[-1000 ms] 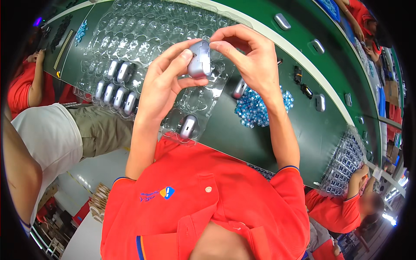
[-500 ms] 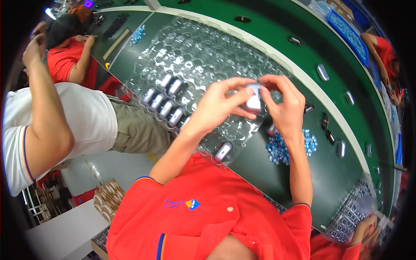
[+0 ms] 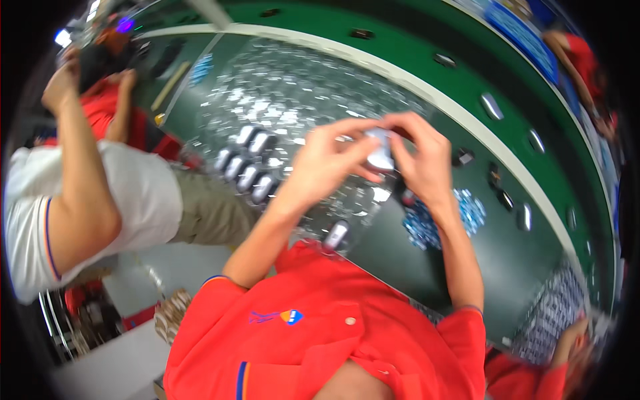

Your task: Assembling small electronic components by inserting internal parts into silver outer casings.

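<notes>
Between both hands, above the clear plastic tray (image 3: 267, 87), is a small glossy silver rounded case (image 3: 381, 156). My left hand (image 3: 327, 159) has its thumb and fingers closed on the case's left side. My right hand (image 3: 424, 157) pinches its top and right side, and its fingers partly cover it. Several similar dark and silver cases (image 3: 247, 177) sit in the tray's pockets left of my hands. A single case (image 3: 336, 235) lies near the table edge by my shirt. The picture is blurred, so finer detail on the held case is lost.
Blue shiny small pieces (image 3: 423, 228) are heaped beside my right forearm. Beyond the table curves a green conveyor (image 3: 407, 57) carrying cases (image 3: 491, 106). A person in a white shirt (image 3: 133, 193) stands close at left. At lower right, a hand is near another filled tray (image 3: 543, 317).
The whole view has shifted slightly and blurred. Both hands keep hold of the case, now a little further left in the picture.
</notes>
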A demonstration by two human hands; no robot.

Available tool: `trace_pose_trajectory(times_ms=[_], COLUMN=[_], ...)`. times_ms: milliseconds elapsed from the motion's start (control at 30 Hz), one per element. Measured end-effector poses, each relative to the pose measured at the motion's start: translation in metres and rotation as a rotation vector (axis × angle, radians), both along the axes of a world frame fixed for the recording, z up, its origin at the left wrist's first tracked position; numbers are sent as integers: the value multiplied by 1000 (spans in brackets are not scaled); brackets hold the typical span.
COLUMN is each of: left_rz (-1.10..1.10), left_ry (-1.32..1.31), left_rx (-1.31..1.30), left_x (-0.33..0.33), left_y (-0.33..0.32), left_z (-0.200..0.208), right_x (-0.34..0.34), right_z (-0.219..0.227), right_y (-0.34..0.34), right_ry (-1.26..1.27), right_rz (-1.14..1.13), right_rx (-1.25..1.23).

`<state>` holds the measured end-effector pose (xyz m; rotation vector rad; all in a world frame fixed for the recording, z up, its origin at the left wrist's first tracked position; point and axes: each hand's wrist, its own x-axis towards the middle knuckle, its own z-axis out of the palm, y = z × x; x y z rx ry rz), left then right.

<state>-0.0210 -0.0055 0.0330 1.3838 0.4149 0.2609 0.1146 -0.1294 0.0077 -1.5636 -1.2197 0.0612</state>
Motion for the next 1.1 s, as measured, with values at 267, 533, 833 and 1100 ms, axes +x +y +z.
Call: trace_pose_trajectory(times_ms=[267,533,833,1100], left_rz=[64,61,187,280], left_ry=[-19,-193,-106,-61], left_rx=[89,852,389,416], left_x=[9,3,4,-17], left_y=[-17,-11,12,31], left_z=[4,-5,-13,-9], right_x=[-2,0,51,222], right_z=[-8,-3,7,-68], right_y=[-1,-6,12,68], right_ry=[30,350,255,-625], right_rz=[-63,-67,-7,-742], right_rx=[-26,-59,-286,-788])
